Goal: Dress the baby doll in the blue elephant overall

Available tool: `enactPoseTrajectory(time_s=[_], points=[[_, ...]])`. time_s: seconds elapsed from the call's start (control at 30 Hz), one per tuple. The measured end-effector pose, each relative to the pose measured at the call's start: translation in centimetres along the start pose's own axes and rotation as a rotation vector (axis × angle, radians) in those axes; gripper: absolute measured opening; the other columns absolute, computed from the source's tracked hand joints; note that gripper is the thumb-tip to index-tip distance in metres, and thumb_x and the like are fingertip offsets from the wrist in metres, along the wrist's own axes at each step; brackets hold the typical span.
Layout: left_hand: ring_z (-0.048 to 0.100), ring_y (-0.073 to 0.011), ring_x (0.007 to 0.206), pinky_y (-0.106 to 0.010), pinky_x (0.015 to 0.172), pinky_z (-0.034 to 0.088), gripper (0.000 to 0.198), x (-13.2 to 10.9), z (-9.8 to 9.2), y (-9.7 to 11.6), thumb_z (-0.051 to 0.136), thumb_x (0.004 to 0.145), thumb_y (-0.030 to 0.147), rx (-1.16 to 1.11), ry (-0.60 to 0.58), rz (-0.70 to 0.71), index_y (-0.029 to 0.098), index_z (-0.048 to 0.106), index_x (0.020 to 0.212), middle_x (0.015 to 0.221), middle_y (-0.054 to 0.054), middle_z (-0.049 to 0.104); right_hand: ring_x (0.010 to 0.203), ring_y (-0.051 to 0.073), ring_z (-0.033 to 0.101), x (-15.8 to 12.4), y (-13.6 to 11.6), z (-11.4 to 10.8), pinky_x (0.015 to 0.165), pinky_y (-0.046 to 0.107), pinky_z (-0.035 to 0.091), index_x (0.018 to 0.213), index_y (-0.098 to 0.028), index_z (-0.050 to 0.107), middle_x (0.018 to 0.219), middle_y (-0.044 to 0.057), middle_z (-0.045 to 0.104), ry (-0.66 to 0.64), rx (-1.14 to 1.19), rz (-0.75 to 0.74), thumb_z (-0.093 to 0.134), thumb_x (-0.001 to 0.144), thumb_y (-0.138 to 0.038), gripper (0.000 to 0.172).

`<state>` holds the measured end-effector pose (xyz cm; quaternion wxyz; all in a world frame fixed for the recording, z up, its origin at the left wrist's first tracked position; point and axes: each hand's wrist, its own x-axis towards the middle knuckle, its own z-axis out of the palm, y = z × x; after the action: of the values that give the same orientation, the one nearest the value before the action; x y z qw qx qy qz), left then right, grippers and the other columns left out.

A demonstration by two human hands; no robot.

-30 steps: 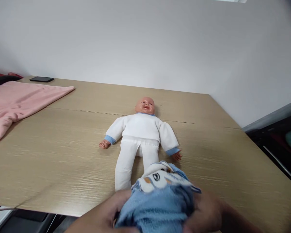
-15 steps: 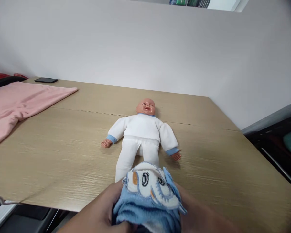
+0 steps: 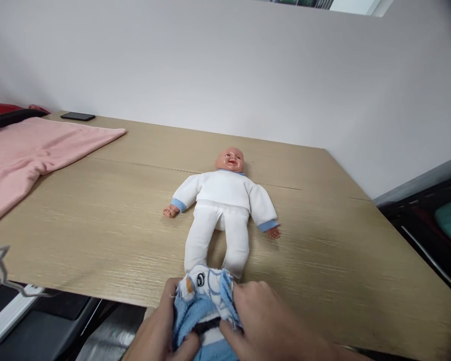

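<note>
A baby doll [image 3: 221, 210] in a white suit with blue cuffs lies face up on the wooden table [image 3: 97, 210], feet toward me. At the table's near edge, just below the doll's feet, both my hands bunch a small blue and white garment [image 3: 205, 306] with a cartoon face on it. My left hand [image 3: 161, 331] grips its left side with the thumb pressed in. My right hand [image 3: 265, 326] closes over its right side, fingers wrapped on the cloth.
A pink cloth [image 3: 30, 150] is spread over the table's left end. A black phone [image 3: 77, 116] lies at the far left corner by the white wall. A wire hanger [image 3: 0, 271] pokes in at the left edge. Dark furniture [image 3: 432, 225] stands to the right.
The garment has been pulled back toward me and gathered smaller; it no longer covers the doll's legs. The view has shifted slightly so the doll's feet now show.
</note>
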<state>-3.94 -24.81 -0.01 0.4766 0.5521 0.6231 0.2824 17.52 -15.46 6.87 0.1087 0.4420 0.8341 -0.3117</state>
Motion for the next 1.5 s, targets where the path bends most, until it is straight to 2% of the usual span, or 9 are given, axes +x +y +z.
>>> enactPoseTrajectory(time_s=[0.2,0.33,0.5,0.7,0.93,1.07,1.17,1.33,1.5], points=[[0.083,-0.0389,0.103,-0.044,0.088,0.064,0.046,0.3,-0.9,-0.2,0.051,0.097,0.046,0.202,0.065,-0.082,0.021,0.046,0.136,0.117,-0.019,0.082,0.091,0.042,0.081,1.4,-0.9,0.9,0.073,0.045,0.054,0.104,-0.017,0.078,0.100,0.019,0.084,0.071,-0.056,-0.015,0.060,0.094,-0.033,0.026],[0.078,-0.0433,0.122,-0.056,0.106,0.060,0.044,1.1,-1.1,-0.4,0.047,0.101,0.043,0.294,0.031,-0.103,0.017,0.058,0.134,0.132,-0.026,0.079,0.111,0.042,0.079,1.8,-1.3,1.4,0.091,0.052,0.062,0.137,-0.018,0.071,0.122,0.018,0.081,0.093,-0.032,-0.005,0.060,0.095,-0.020,0.044],[0.073,-0.0372,0.135,-0.048,0.114,0.059,0.048,1.7,-0.7,-1.6,0.057,0.100,0.033,0.239,0.011,0.086,0.020,0.062,0.146,0.145,-0.019,0.075,0.134,0.042,0.069,1.9,-1.3,1.5,0.111,0.060,0.061,0.164,-0.019,0.054,0.151,0.017,0.067,0.050,0.020,0.016,0.063,0.094,-0.014,0.071],[0.072,-0.0338,0.134,-0.039,0.109,0.060,0.045,2.2,-0.8,-2.2,0.061,0.104,0.029,0.065,0.057,0.144,0.027,0.059,0.149,0.148,-0.011,0.075,0.139,0.037,0.069,2.4,1.4,2.8,0.119,0.056,0.059,0.177,-0.024,0.033,0.165,0.017,0.060,0.142,0.186,-0.069,0.066,0.083,-0.008,0.101],[0.072,-0.0276,0.123,-0.035,0.106,0.059,0.036,3.9,-1.2,-1.7,0.060,0.110,0.030,-0.071,0.101,0.228,0.028,0.056,0.145,0.142,-0.010,0.071,0.139,0.027,0.071,3.0,3.6,2.6,0.116,0.042,0.059,0.166,-0.024,0.048,0.154,0.011,0.070,0.389,0.404,-0.259,0.070,0.087,-0.011,0.083],[0.065,-0.0295,0.133,-0.036,0.109,0.056,0.033,5.7,-1.5,-1.7,0.065,0.107,0.027,-0.059,0.210,0.355,0.028,0.058,0.139,0.149,-0.011,0.061,0.110,0.026,0.081,3.8,3.8,2.1,0.097,0.036,0.063,0.130,-0.019,0.070,0.120,0.010,0.082,0.449,0.504,-0.338,0.077,0.091,-0.020,0.040],[0.063,-0.0305,0.135,-0.037,0.110,0.055,0.039,6.9,-2.6,-1.8,0.067,0.106,0.028,-0.100,0.170,0.381,0.028,0.056,0.143,0.150,-0.012,0.061,0.088,0.024,0.076,4.5,4.2,1.4,0.080,0.034,0.059,0.103,-0.020,0.070,0.098,0.007,0.080,0.482,0.476,-0.349,0.080,0.087,-0.021,0.019],[0.072,-0.0243,0.112,-0.029,0.096,0.059,0.028,8.6,-5.7,-1.5,0.072,0.105,0.031,-0.161,0.018,0.295,0.024,0.066,0.131,0.124,-0.008,0.074,0.081,0.024,0.065,5.9,5.3,-1.5,0.075,0.036,0.052,0.080,-0.025,0.060,0.083,0.004,0.071,0.299,0.384,-0.466,0.077,0.090,-0.029,0.020],[0.075,-0.0244,0.103,-0.030,0.094,0.062,0.024,10.9,-7.7,-0.4,0.081,0.096,0.031,-0.244,-0.166,0.186,0.020,0.077,0.118,0.113,-0.008,0.080,0.084,0.022,0.066,7.8,6.0,-3.9,0.083,0.036,0.056,0.093,-0.022,0.069,0.091,0.003,0.073,0.194,0.499,-0.439,0.081,0.089,-0.036,0.019]])
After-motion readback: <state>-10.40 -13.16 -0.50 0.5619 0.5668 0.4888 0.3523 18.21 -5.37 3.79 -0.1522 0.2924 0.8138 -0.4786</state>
